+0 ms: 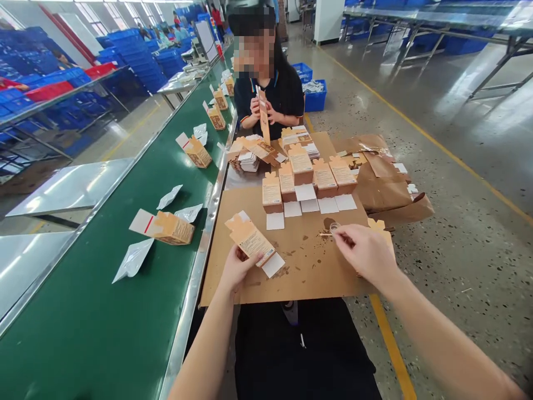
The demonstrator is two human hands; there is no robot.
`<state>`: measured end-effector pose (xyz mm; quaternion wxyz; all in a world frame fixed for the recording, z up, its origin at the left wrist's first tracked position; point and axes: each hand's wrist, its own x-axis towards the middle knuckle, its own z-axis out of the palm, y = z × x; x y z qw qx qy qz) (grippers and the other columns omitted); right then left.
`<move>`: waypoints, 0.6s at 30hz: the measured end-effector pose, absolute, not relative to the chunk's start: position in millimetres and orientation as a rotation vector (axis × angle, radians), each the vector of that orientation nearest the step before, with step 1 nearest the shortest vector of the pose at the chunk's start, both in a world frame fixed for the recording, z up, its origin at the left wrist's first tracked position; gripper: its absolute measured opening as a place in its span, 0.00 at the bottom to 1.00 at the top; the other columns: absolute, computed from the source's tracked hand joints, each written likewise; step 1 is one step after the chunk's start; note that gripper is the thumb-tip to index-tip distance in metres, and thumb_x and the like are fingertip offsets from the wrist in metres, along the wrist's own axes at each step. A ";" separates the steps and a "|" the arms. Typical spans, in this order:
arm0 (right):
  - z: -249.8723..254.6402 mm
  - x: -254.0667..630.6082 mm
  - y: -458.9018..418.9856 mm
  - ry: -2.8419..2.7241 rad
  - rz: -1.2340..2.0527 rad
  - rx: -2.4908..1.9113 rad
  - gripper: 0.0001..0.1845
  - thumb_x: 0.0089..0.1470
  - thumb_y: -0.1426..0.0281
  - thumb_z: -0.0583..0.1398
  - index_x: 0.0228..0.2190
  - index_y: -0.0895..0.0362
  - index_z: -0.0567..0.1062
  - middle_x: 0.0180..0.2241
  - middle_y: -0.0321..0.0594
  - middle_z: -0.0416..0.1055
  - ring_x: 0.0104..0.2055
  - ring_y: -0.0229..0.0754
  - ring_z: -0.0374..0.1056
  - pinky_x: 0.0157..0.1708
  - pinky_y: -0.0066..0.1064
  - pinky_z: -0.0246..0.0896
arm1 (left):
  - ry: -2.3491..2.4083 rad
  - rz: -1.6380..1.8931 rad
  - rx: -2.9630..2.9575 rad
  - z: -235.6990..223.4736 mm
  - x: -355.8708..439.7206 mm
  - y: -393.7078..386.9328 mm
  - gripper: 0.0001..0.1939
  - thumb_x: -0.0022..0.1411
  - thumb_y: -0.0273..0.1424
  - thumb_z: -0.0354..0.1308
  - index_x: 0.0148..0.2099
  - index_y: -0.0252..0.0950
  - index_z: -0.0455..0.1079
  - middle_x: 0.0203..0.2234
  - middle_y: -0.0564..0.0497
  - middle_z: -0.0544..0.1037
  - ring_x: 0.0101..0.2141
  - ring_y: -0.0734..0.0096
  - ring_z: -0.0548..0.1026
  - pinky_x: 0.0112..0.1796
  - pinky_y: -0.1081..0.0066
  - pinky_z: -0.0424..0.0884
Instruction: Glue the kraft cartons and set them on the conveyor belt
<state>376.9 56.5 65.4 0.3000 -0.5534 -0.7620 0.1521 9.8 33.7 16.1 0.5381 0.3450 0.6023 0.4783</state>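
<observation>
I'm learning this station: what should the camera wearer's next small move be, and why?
Probably bring the right hand across to the carton: the left hand already holds it tilted, a white flap sticking out, while the right hand, apart from it, seems to pinch a small item too tiny to identify.

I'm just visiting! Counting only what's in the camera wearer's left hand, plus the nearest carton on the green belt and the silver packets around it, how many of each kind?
Cartons: 2 (held carton in the left hand, belt carton on the green belt)
Silver packets: 3
Total: 5
</observation>
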 end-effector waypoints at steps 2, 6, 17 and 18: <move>57.6 347.3 33.0 -1.955 0.520 -1.334 0.11 0.73 0.69 0.62 0.39 0.49 0.85 0.36 0.40 0.88 0.36 0.46 0.82 0.39 0.36 0.76 | 1.431 1.136 0.825 17.0 11.2 32.7 0.42 0.39 0.51 0.92 0.51 0.38 0.80 0.53 0.34 0.90 0.56 0.37 0.88 0.61 0.40 0.83; 26.3 285.5 5.5 -1.965 0.683 -1.231 0.12 0.72 0.73 0.63 0.36 0.50 0.84 0.32 0.38 0.85 0.32 0.43 0.79 0.36 0.32 0.76 | 1.447 1.140 0.864 19.5 15.5 28.1 0.41 0.40 0.49 0.92 0.51 0.39 0.79 0.52 0.36 0.90 0.55 0.37 0.89 0.59 0.40 0.84; 5.6 281.7 5.4 -1.961 0.668 -1.191 0.14 0.73 0.74 0.61 0.35 0.50 0.81 0.31 0.38 0.83 0.32 0.43 0.78 0.35 0.32 0.74 | 1.512 1.110 1.047 12.4 20.4 9.7 0.41 0.47 0.43 0.89 0.58 0.39 0.76 0.56 0.37 0.88 0.58 0.39 0.87 0.62 0.41 0.82; 8.7 286.5 2.5 -1.946 0.660 -1.200 0.14 0.73 0.74 0.60 0.35 0.50 0.81 0.30 0.38 0.82 0.31 0.42 0.77 0.35 0.32 0.74 | 1.527 1.105 1.092 10.7 21.6 5.5 0.40 0.49 0.43 0.88 0.59 0.39 0.76 0.56 0.36 0.88 0.58 0.39 0.87 0.61 0.41 0.82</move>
